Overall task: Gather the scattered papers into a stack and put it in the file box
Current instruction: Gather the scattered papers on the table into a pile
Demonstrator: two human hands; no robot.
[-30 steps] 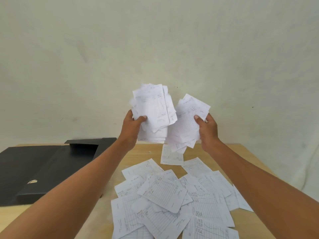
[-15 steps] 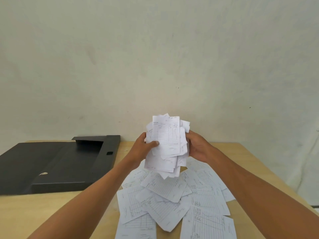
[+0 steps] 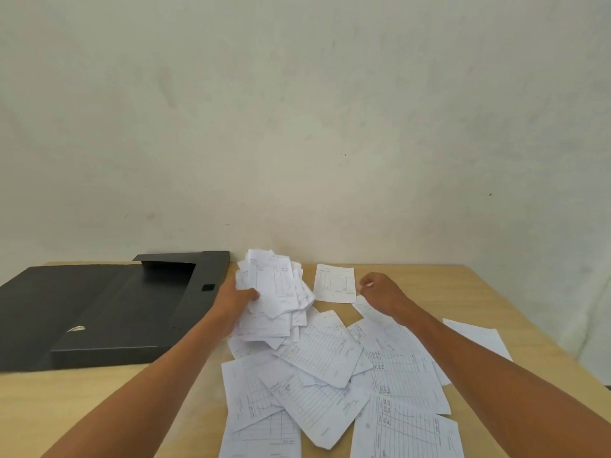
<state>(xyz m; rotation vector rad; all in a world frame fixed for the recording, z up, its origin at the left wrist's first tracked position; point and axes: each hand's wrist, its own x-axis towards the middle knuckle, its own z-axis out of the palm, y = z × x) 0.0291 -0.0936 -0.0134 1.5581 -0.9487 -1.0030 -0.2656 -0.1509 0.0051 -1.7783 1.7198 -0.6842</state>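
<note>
My left hand (image 3: 236, 300) grips a ragged bundle of white papers (image 3: 276, 292), thumb on its front, low over the table just right of the file box. The black file box (image 3: 109, 312) lies open on the left of the table, its tray showing nothing inside. My right hand (image 3: 380, 290) is beside a single sheet (image 3: 334, 283) at the back of the table, fingers curled, tips at that sheet's right edge; whether it pinches the sheet I cannot tell. Several printed sheets (image 3: 330, 385) lie scattered and overlapping in front of me.
The wooden table (image 3: 99, 408) ends at a plain wall behind. One loose sheet (image 3: 476, 337) lies apart near the right edge. The box's lid (image 3: 39, 292) is spread flat to the far left.
Both hands came down from chest height. The two bundles were joined into one, which now stays in my left hand; my right hand let go and moved right toward the single sheet.
</note>
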